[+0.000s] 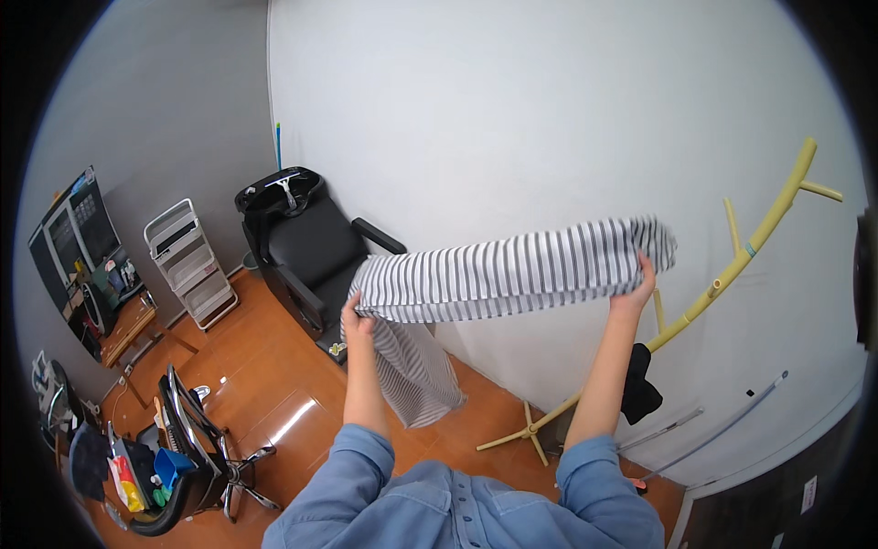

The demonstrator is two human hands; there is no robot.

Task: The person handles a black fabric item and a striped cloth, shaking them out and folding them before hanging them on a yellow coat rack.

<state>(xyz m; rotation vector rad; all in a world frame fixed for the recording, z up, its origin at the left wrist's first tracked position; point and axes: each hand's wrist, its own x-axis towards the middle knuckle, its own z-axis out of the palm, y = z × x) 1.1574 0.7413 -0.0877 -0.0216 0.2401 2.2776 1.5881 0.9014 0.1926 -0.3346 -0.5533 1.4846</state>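
A white cloth with dark stripes is stretched between my two raised hands, at chest height or above. My left hand grips one end, with the thumb over the front of the fabric. At the other end my right hand pinches the cloth, and a blurred corner flares out past the fingers. A loose striped length hangs down below the left hand. Behind the cloth, a black salon wash chair is partly covered by its left end.
A yellow coat stand with a black item hanging on it is at the right. At the left are a white trolley, a mirror, a wooden table and a wheeled chair loaded with items. Long poles lean low right.
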